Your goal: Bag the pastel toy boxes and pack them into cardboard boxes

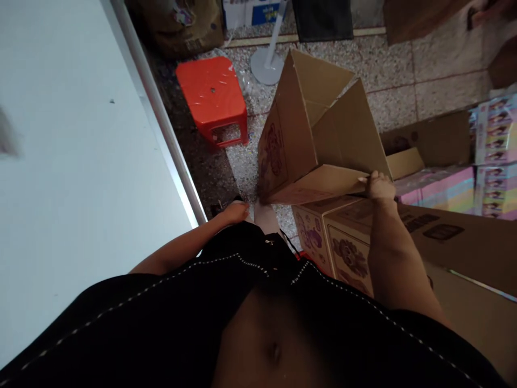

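Observation:
An opened brown cardboard box (307, 129) stands tilted on the speckled floor, its flaps spread and purple print on its side. My right hand (379, 186) is closed on the edge of the box's near flap. My left hand (236, 212) hangs low beside my dark skirt, close to the box's bottom corner; its fingers are mostly hidden. A second printed cardboard box (343, 237) sits right under the held flap.
A white table (81, 134) with a metal edge fills the left. An orange plastic stool (212, 97) and a white stand base (266, 67) are on the floor beyond. Flat cardboard (464, 237) and pastel product boxes (440, 186) lie at right.

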The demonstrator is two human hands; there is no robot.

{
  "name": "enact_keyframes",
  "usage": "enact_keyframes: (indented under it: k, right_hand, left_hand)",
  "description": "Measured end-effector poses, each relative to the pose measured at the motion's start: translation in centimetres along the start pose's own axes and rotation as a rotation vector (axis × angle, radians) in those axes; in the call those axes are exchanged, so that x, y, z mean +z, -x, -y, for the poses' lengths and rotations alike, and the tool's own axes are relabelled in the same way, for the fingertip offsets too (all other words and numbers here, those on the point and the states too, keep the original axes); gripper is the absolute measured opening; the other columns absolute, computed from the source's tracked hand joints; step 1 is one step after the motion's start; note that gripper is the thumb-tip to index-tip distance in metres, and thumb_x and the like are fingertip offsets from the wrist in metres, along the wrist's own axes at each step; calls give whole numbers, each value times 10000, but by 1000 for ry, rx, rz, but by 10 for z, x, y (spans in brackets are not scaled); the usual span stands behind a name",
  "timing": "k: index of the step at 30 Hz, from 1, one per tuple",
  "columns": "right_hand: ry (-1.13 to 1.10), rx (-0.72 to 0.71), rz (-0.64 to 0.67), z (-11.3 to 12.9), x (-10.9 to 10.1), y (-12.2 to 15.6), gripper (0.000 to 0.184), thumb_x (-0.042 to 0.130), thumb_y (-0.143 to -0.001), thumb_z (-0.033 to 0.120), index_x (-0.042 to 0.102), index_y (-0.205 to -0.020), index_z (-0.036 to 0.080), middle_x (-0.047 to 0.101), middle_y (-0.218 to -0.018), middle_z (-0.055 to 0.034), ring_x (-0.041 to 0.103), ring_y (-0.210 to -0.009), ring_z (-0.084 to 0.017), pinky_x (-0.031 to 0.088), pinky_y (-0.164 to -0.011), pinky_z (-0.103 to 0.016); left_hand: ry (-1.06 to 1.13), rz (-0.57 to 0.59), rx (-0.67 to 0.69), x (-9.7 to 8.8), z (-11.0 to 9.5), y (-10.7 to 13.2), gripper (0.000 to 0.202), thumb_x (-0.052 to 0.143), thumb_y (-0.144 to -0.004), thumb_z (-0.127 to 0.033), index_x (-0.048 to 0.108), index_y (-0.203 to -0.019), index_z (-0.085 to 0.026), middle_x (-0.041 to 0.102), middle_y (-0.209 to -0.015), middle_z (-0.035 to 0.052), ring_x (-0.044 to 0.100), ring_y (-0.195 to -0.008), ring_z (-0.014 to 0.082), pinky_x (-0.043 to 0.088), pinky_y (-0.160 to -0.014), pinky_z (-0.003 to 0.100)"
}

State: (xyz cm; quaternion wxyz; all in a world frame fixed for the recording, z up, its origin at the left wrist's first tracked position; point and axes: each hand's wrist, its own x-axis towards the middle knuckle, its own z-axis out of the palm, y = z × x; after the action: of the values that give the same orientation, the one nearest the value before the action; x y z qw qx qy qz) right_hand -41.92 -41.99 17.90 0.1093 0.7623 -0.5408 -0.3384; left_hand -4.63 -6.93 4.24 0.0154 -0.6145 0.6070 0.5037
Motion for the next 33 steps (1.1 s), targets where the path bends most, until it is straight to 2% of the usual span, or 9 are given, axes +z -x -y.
enact_keyframes:
  k: [6,10,14,17,20,22,26,30,33]
  right_hand:
    - [31,-26,-58,4,-17,-17,434,336,-1028,443,541,-1163,84,608,-1156,-263,557,-1101,-351,417,-861,-429]
    - [-33,-84,-214,8,-27,-28,444,292,-1022,459,562,-1121,121,605,-1087,-274,543,-1035,-350,404,-820,-442]
    - [-110,-87,-267,6,-33,-40,474,295,-1011,485,560,-1106,103,597,-1078,-273,527,-1015,-343,394,-862,-468]
    - [-220,-66,-321,-3,-33,-56,483,311,-1007,490,561,-1148,102,579,-1153,-292,500,-1097,-358,344,-956,-516]
    - [-410,55,-396,-10,-27,-64,506,331,-1005,470,526,-1276,90,466,-1356,-334,390,-1284,-387,250,-1055,-555]
    - [-543,171,-464,-7,-15,-53,537,404,-982,418,433,-1396,76,349,-1483,-318,306,-1368,-386,229,-1091,-553]
    - [-778,194,-375,35,30,29,506,400,-954,298,418,-1410,81,488,-1401,-238,427,-1297,-336,337,-1079,-501]
    - [-952,250,196,106,92,174,364,452,-950,300,581,-1258,154,606,-1266,-195,543,-1200,-306,424,-1022,-406]
    - [-1043,417,410,158,127,288,237,513,-937,239,650,-1110,154,683,-1036,-161,649,-988,-256,506,-881,-355]
  left_hand:
    - [16,-117,-38,-24,-5,8,321,520,-921,-259,671,-1176,-135,702,-1157,142,663,-1077,278,511,-943,341]
    - [0,-438,27,-102,-48,-34,514,415,-992,-406,474,-1410,-113,516,-1426,182,464,-1341,293,357,-1143,416]
    - [-129,-731,423,-195,-120,-102,959,668,-777,-655,371,-1488,-86,354,-1553,214,267,-1468,358,189,-1222,503]
    - [-333,-596,508,-241,-164,-147,871,757,-732,-569,477,-1430,-131,523,-1442,173,356,-1433,352,66,-1231,566]
    - [-450,-430,401,-261,-194,-176,503,758,-781,-430,683,-1180,-133,703,-1159,122,577,-1237,328,247,-1183,553]
    - [-452,-441,354,-262,-214,-189,398,749,-802,-406,726,-1066,-109,716,-1082,126,615,-1173,335,378,-1094,518]
    - [-453,-478,330,-254,-265,-209,413,737,-823,-416,719,-1099,-108,698,-1117,121,590,-1205,328,404,-1063,495]
    - [-498,-470,297,-250,-311,-225,448,752,-811,-427,703,-1122,-107,693,-1183,123,593,-1200,264,433,-1047,441]
    - [-575,-502,256,-253,-331,-231,527,762,-783,-488,686,-1111,-82,689,-1232,123,618,-1169,199,459,-1018,366]
